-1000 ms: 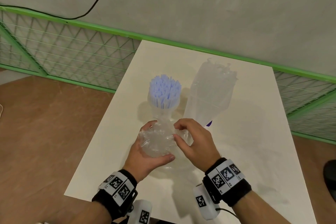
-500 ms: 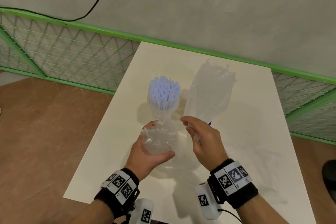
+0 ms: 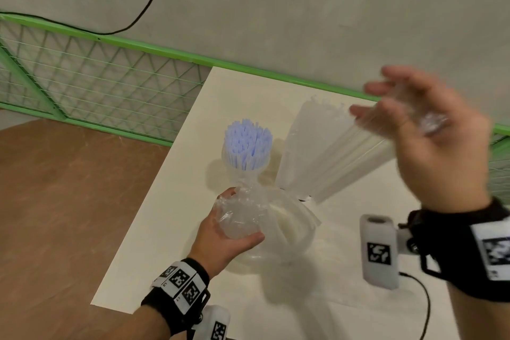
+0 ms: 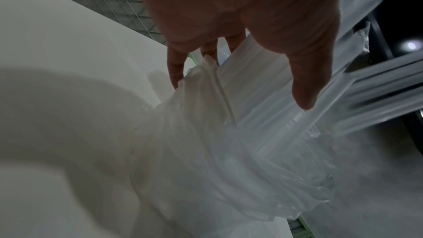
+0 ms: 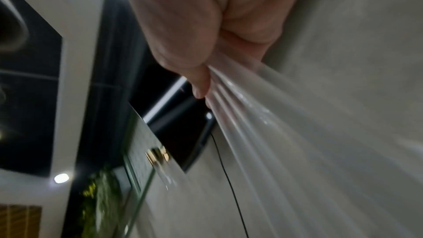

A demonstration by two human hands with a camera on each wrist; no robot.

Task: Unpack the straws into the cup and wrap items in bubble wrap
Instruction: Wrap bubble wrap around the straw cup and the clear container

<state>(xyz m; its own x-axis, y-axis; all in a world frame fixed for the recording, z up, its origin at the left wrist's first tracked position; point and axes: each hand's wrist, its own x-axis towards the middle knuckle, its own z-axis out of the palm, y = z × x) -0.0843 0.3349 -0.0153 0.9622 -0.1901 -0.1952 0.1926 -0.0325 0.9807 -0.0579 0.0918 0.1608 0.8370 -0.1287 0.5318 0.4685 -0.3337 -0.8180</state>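
Observation:
A clear cup (image 3: 246,165) full of blue straws (image 3: 247,141) stands upright mid-table. Just in front of it my left hand (image 3: 218,234) grips a crumpled roll of clear bubble wrap (image 3: 242,218) resting on the table. In the left wrist view the thumb and fingers (image 4: 302,86) curl over this roll (image 4: 228,151). My right hand (image 3: 422,130) is raised high at the right and blurred. It pinches the free end of the wrap. The sheet (image 3: 345,157) stretches taut from the roll up to it. The right wrist view shows the thumb (image 5: 196,79) clamped on the pleated film (image 5: 297,151).
The white table (image 3: 171,223) is narrow, its left edge close to my left hand. Brown floor lies to the left. A green mesh fence (image 3: 96,91) and a grey wall run behind the table. A black cable (image 3: 425,309) trails from my right wrist.
My right hand left the roll and swept up and to the right, drawing a length of wrap out with it. The left hand has stayed on the roll.

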